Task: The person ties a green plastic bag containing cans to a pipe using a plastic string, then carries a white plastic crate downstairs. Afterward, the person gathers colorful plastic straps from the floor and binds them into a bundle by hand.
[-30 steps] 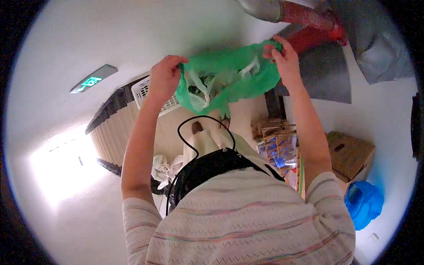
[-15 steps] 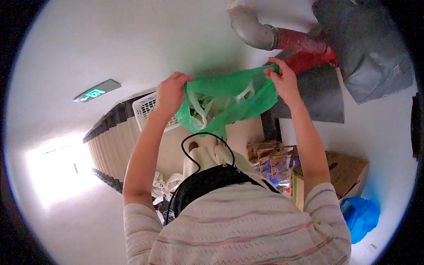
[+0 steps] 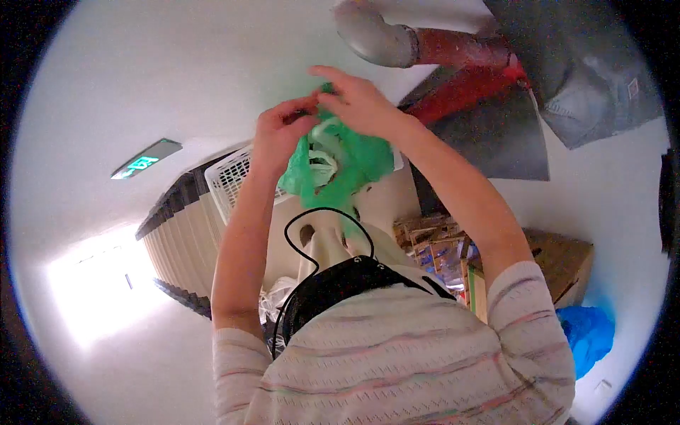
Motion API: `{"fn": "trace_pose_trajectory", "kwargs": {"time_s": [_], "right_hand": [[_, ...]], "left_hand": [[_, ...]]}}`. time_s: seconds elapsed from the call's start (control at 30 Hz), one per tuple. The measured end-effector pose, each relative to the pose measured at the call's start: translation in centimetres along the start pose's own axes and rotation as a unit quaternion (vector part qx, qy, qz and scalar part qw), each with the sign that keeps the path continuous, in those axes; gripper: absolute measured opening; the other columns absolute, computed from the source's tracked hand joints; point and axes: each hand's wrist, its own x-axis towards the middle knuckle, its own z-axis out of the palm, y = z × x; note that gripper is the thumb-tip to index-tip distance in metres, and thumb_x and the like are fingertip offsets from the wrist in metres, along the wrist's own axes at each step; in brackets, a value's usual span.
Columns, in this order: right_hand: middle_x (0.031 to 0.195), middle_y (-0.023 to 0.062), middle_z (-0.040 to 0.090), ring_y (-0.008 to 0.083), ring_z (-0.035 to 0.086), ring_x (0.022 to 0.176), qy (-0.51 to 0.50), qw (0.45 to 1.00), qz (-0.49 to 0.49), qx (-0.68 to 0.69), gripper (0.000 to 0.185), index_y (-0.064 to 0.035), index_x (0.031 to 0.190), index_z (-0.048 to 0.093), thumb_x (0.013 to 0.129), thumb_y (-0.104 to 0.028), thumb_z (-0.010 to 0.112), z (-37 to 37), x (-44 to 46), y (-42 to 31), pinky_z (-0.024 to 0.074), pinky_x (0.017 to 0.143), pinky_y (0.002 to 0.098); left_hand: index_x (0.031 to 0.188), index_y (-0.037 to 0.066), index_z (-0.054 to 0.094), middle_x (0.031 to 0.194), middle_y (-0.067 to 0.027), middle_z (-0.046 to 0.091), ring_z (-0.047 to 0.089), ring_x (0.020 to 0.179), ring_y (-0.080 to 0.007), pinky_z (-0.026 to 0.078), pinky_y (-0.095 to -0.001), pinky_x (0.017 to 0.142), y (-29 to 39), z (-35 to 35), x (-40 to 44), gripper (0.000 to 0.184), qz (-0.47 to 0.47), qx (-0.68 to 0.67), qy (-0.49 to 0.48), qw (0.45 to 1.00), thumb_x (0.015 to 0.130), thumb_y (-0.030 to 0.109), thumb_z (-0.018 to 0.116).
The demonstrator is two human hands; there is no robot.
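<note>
A thin green plastic bag (image 3: pixel 365 159) hangs in front of me with its top edge bunched up. My left hand (image 3: pixel 283 134) pinches the rim on the left side, fingers bent and closed. Close beside it, my right hand (image 3: pixel 358 103) grips a gathered bit of the rim between thumb and fingers. The two hands nearly touch at the fingertips. White plastic (image 3: pixel 322 164) shows within the green folds; what else lies inside is hidden.
A white slatted crate (image 3: pixel 227 177) stands behind my left forearm. Torn cardboard and a carton (image 3: pixel 567 262) lie to the right, near a blue plastic bag (image 3: pixel 586 340). A pipe (image 3: pixel 453 48) and grey panels run along the upper right. A lit exit sign (image 3: pixel 145 161) is on the left.
My hands were wide apart, stretching the bag's mouth. My right hand has moved left to meet my left hand, and the mouth is now gathered together.
</note>
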Motion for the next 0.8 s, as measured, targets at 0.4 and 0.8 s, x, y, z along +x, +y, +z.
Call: {"fn": "trace_pose_trajectory", "kwargs": {"time_s": [0.4, 0.8], "right_hand": [[0.087, 0.0099, 0.061, 0.0187, 0.058, 0.077, -0.129, 0.99, -0.026, 0.044, 0.041, -0.0086, 0.12, 0.042, 0.084, -0.026, 0.049, -1.9, 0.5, -1.2, 0.0445, 0.07, 0.0294], [0.089, 0.0055, 0.06, 0.012, 0.059, 0.069, -0.1, 0.856, 0.458, 0.217, 0.032, -0.0032, 0.113, 0.047, 0.083, -0.016, 0.05, -1.4, -24.2, 17.3, 0.0418, 0.051, 0.0226]], "left_hand": [[0.078, -0.003, 0.059, 0.071, -0.004, 0.056, 0.049, 0.064, -0.0109, 0.039, -0.0235, 0.059, 0.7, 0.3, -0.1, 0.014, -0.027, -0.059, 0.078, 0.995, 0.071, 0.008, 0.054], [0.08, -0.002, 0.053, 0.074, -0.0113, 0.055, 0.052, 0.074, -0.0235, 0.041, -0.0342, 0.072, 7.2, -6.8, -8.3, 0.011, 0.048, -0.261, 0.136, 0.954, 0.075, 0.007, 0.048]]}}
